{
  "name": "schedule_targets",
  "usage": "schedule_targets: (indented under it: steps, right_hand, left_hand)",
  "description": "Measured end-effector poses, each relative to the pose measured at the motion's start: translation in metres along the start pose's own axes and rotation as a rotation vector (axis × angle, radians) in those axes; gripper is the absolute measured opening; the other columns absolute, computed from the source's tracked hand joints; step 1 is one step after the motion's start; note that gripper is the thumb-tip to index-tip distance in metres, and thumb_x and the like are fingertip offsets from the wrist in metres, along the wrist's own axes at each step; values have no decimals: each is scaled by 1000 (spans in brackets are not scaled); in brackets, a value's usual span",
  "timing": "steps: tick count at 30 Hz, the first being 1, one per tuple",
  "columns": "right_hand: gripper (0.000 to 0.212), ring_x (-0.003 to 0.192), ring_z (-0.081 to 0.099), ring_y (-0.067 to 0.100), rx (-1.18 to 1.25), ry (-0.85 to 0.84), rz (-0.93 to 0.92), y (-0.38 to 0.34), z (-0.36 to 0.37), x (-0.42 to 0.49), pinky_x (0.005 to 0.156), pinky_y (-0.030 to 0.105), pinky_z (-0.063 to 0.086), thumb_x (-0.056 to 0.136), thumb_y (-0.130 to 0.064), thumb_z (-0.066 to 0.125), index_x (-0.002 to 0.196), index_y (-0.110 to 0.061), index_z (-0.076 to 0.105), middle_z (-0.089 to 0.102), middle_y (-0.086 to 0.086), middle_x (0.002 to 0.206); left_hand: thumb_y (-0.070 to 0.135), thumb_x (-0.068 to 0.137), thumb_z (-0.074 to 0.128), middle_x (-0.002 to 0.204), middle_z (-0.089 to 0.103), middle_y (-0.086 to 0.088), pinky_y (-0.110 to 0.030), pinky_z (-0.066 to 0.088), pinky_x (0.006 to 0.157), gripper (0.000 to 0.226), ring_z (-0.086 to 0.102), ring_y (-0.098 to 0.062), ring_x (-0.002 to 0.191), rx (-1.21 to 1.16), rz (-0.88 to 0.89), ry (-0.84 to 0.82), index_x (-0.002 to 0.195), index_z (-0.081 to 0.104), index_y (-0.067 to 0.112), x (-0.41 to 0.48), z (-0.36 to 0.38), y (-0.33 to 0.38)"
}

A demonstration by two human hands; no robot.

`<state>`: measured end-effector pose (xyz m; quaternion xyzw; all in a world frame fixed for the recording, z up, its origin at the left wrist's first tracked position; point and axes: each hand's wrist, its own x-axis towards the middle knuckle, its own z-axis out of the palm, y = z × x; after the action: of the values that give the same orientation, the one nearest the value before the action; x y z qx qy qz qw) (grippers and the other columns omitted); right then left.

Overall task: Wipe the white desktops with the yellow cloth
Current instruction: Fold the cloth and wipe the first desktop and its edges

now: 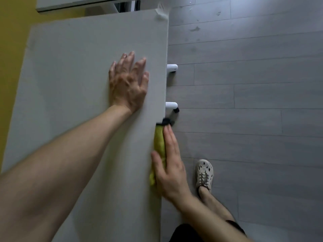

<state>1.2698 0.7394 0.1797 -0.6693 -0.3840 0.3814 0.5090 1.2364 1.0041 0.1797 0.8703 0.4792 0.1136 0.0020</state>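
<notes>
A white desktop [73, 88] fills the left and middle of the head view. My left hand [128, 82] lies flat on it near its right edge, fingers spread and straight. The yellow cloth [159, 144] is folded over the desktop's right edge, lower down. My right hand [168, 163] grips the cloth there, thumb on the top surface and fingers down the outer side of the edge. A dark strip shows at the cloth's far end.
Grey plank floor [253, 102] lies to the right. Two white desk feet [172, 68] stick out from under the edge, one with a black caster. My foot in a pale shoe [204, 173] stands close to the desk. A second white desktop [78, 3] sits beyond; a yellow wall [12, 32] is left.
</notes>
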Motion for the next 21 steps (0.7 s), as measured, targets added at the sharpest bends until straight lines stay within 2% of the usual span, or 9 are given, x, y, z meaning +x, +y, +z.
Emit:
schedule_targets:
  steps: [3, 7, 9, 12, 16, 18, 21]
  right_hand:
    - [70, 163, 19, 2, 10, -2, 16, -6, -7, 74, 130, 19, 15, 108, -36, 54, 172, -26, 26, 23, -8, 179]
    - [62, 164, 20, 10, -45, 27, 32, -8, -20, 140, 133, 32, 16, 115, -32, 48, 173, -26, 25, 23, -3, 179]
    - [62, 164, 21, 11, -43, 42, 47, -9, -11, 115, 133, 31, 17, 114, -31, 47, 172, -26, 26, 24, -4, 179]
    - [67, 163, 24, 6, -50, 90, 27, -2, 7, 13, 129, 20, 18, 106, -31, 48, 171, -24, 32, 28, -5, 178]
    - [68, 163, 17, -1, -62, -19, -4, 11, 14, -145, 128, 14, 15, 110, -25, 54, 172, -26, 26, 19, -13, 180]
    - [69, 163, 16, -2, -70, -37, -8, 10, 12, -152, 127, 12, 14, 109, -26, 55, 172, -26, 25, 18, -13, 180]
    - [70, 163, 21, 4, -72, 18, 5, 8, 12, -72, 124, 9, 13, 104, -31, 50, 171, -21, 30, 25, -4, 179]
  left_hand:
    - [49, 107, 36, 171, 41, -10, -49, 21, 130, 58, 35, -30, 159, 9, 14, -76, 159, 51, 29, -6, -9, 2]
    - [52, 108, 35, 174, 35, -8, -48, 21, 132, 61, 30, -28, 162, 9, 116, -167, 163, 45, 29, -85, -29, 5]
    - [52, 109, 36, 175, 33, -7, -50, 19, 133, 60, 28, -28, 163, -29, 123, -203, 164, 44, 29, -152, -44, 8]
    - [49, 109, 40, 176, 32, -7, -54, 23, 131, 59, 28, -28, 163, -29, 104, -192, 165, 44, 28, -249, -64, 4]
    - [41, 110, 43, 177, 30, -6, -60, 26, 129, 57, 25, -27, 165, -25, 52, -132, 165, 44, 28, -337, -70, 6]
    - [41, 109, 43, 176, 32, -7, -60, 26, 129, 56, 27, -27, 165, -40, 34, -94, 164, 46, 28, -345, -68, 8]
    - [43, 109, 42, 175, 35, -8, -60, 26, 129, 56, 29, -29, 163, -16, 42, -75, 163, 48, 28, -341, -63, 7]
